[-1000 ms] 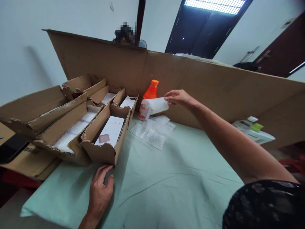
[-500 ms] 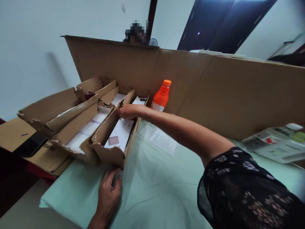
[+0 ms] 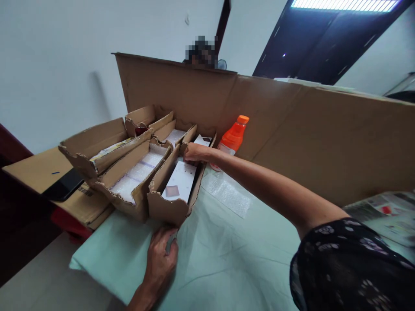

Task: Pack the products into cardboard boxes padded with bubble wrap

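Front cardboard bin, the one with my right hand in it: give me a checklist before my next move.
1. Right hand over the front cardboard bin: ok, at its far part.
2. Right grip closed on something: cannot tell, fingertips hidden.
3. White piece with the square patch inside the bin: ok.
4. Left hand by the bin's near end: ok; whether it presses on the bin, cannot tell.
5. Orange-capped bottle in full view: not ok, the right forearm crosses its lower part.
6. Bubble wrap outside the bin: ok, on the green cloth.

Matt brown corrugated cardboard boxes point(image 3: 167, 209)
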Tool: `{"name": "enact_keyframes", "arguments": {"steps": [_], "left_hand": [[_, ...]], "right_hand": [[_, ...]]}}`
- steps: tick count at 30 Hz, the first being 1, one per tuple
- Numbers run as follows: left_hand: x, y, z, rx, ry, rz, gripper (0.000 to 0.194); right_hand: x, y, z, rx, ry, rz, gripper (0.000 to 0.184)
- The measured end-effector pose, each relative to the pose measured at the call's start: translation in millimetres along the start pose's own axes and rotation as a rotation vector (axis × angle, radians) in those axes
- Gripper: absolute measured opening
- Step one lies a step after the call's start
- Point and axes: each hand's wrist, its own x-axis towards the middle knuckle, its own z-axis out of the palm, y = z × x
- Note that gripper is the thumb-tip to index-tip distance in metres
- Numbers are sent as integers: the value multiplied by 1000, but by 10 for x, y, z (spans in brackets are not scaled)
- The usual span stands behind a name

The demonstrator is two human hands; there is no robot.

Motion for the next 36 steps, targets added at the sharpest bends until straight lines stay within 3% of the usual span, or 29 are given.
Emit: {"name": "enact_keyframes", "arguments": {"steps": [3, 6, 9, 11, 13, 15, 17, 19, 21, 24, 26, 28, 30, 31, 32, 34, 36], "left_hand": [[-2, 13, -27, -19, -22, -9, 27], [-5, 37, -49, -39, -24, -31, 26], [-9, 64, -60, -58, -22, -57, 27], [-15, 76, -59, -63, -33, -65, 27], [-24, 74, -48, -63, -40, -70, 26], [-34, 53, -28, -50, -23, -63, 26], [-38, 20, -5, -27, 1, -42, 26], [-32, -13, 12, -4, 16, -18, 26], [-17, -34, 17, 13, 20, -1, 26], [7, -35, 7, 25, 0, -3, 27], [15, -27, -1, 20, -19, -15, 28], [11, -22, -3, 17, -18, -13, 27], [-2, -20, -1, 17, -3, -5, 27], [-11, -18, 0, 16, 0, -5, 27], [-19, -17, 0, 10, -1, -7, 26], [-33, -9, -5, -6, -7, -20, 26], [-41, 1, -14, -21, -12, -29, 26]], "right_hand": [[-293, 134, -376, 109, 157, 25, 13], [-722, 483, -944, 294, 336, 102, 15], [-1097, 837, -1406, 204, 406, 246, 20], [-1213, 899, -1516, 50, 443, 244, 18], [-1183, 740, -1425, -65, 449, 133, 15], [-1018, 370, -1157, -81, 392, -17, 12], [-758, -126, -775, -95, 318, -136, 7], [-458, -626, -357, -288, 167, -328, 20], [-166, -1020, 27, -441, 16, -396, 26], [159, -1313, 433, -522, -112, -426, 17], [257, -1343, 542, -496, -125, -451, 16], [254, -1279, 498, -448, -95, -490, 11], [162, -1122, 299, -385, -16, -520, 4], [87, -997, 148, -320, 48, -531, 10], [-6, -838, -28, -261, 115, -534, 16], [-243, -414, -421, 71, 339, -532, 18], [-531, 102, -805, 197, 493, -445, 17]]}}
